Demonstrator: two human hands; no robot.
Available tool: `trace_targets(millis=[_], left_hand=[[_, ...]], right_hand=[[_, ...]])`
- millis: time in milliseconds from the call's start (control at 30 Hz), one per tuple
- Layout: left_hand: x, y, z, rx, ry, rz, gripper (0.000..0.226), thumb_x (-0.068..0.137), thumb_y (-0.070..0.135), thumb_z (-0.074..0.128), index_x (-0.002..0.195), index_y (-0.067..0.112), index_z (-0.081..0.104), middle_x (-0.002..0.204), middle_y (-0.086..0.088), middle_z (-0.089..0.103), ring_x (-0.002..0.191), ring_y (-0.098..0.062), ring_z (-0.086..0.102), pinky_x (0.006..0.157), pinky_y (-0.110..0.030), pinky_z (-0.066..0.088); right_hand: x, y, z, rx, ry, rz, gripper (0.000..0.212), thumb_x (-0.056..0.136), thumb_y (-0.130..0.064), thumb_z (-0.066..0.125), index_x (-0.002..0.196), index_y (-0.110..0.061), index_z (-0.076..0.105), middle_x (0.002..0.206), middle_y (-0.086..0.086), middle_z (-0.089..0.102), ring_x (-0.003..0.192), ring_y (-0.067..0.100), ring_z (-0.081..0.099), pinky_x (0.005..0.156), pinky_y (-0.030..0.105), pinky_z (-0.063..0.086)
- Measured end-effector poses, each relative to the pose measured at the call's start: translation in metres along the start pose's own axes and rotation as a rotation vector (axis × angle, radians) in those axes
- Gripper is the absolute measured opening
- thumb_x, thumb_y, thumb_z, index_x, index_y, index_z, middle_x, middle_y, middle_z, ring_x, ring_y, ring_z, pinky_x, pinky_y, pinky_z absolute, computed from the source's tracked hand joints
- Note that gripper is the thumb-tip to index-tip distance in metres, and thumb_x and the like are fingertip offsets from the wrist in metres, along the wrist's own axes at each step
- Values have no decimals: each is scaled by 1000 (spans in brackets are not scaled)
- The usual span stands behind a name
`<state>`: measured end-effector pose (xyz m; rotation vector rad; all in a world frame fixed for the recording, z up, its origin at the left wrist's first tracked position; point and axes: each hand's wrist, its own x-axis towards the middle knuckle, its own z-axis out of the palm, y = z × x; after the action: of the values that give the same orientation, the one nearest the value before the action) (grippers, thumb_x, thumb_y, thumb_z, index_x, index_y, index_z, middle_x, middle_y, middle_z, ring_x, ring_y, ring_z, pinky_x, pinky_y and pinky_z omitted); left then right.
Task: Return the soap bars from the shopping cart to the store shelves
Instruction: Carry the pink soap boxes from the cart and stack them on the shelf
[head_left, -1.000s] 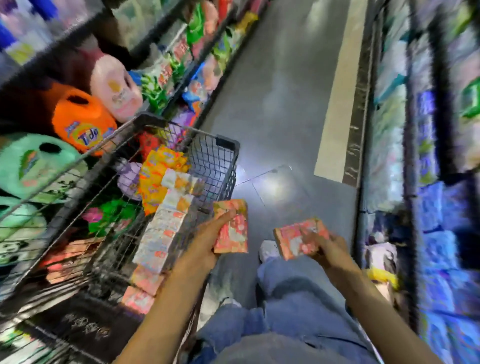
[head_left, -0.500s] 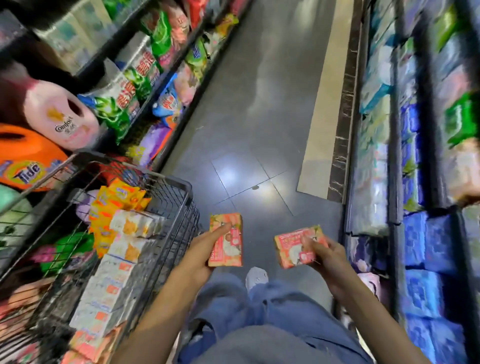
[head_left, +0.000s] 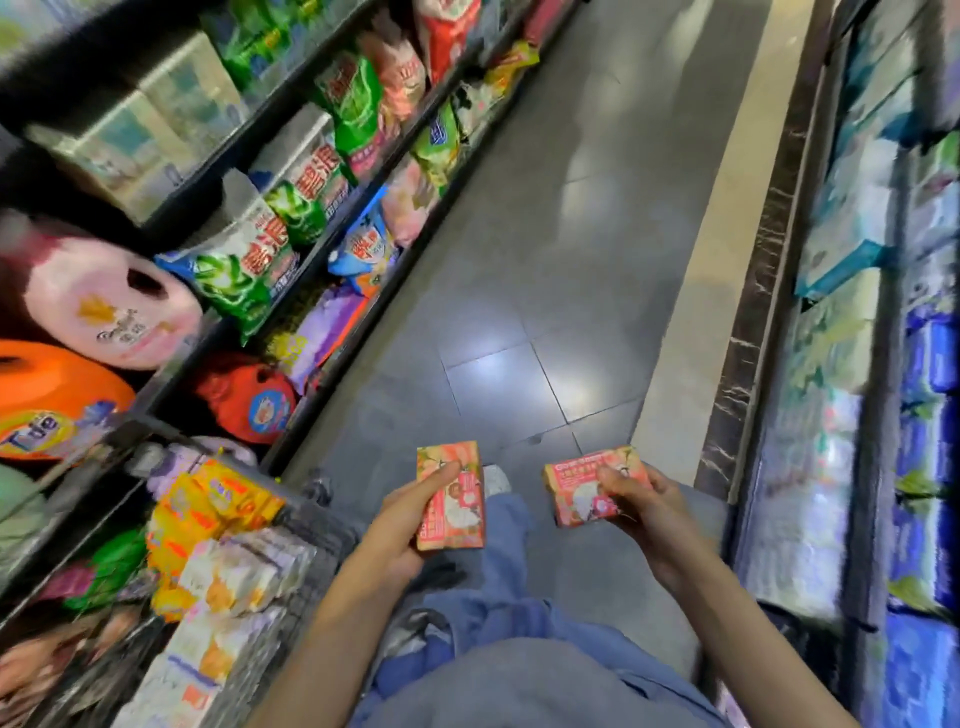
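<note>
Sliding toward the lower left of the frame, the cart (head_left: 322, 540) falls behind; left hand (head_left: 400, 525) grips one soap pack (head_left: 451, 514), right hand (head_left: 644, 514) grips a second soap pack (head_left: 582, 493), held apart at lower centre. Carrying step, I judge: next, finding their spot on the shelves (head_left: 878, 441)

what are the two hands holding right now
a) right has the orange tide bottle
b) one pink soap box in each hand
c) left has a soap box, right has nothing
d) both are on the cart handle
B: the left hand grips a pink soap box with its thumb across the front, and the right hand holds a second pink soap box.
</note>
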<state>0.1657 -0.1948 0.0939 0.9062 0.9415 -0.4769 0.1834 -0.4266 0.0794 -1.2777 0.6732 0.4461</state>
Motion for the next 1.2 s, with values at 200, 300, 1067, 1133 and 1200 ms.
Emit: trace_targets(millis=[200, 300, 1067, 1133, 1200], left_hand=[[61, 105, 70, 70, 3, 36, 12, 84, 16, 64, 86, 4, 63, 60, -9, 69, 47, -18, 66, 42, -32, 54], [93, 152, 102, 99, -8, 56, 15, 82, 17, 67, 90, 5, 63, 64, -8, 71, 50, -17, 67, 45, -33, 55], [229, 352, 258, -574, 276, 224, 23, 74, 17, 68, 91, 2, 63, 67, -11, 71, 53, -18, 68, 46, -30, 55], [229, 368, 256, -645, 308, 292, 34, 65, 18, 70, 94, 2, 63, 70, -11, 72, 55, -19, 68, 48, -32, 56], [230, 384, 250, -696, 342, 352, 28, 68, 17, 69, 93, 4, 64, 71, -10, 72, 57, -18, 69, 56, -33, 58]], right_hand=[[69, -80, 25, 71, 36, -19, 6, 81, -5, 66, 87, -6, 65, 75, 8, 69, 63, 16, 63, 58, 21, 54], [99, -113, 34, 140, 58, 11, 18, 74, -7, 71, 89, -2, 63, 79, 17, 69, 63, 23, 64, 59, 29, 56], [448, -433, 159, -376, -452, 9, 10, 85, -4, 62, 94, -3, 65, 70, 3, 70, 58, 8, 65, 54, 17, 54], [462, -445, 194, -452, -533, 23, 13, 84, -7, 64, 96, -6, 66, 75, 3, 70, 62, 9, 65, 57, 18, 54], [473, -451, 230, -511, -591, 28, 12, 83, -6, 65, 95, -7, 66, 73, 2, 70, 61, 8, 65, 58, 18, 55]])
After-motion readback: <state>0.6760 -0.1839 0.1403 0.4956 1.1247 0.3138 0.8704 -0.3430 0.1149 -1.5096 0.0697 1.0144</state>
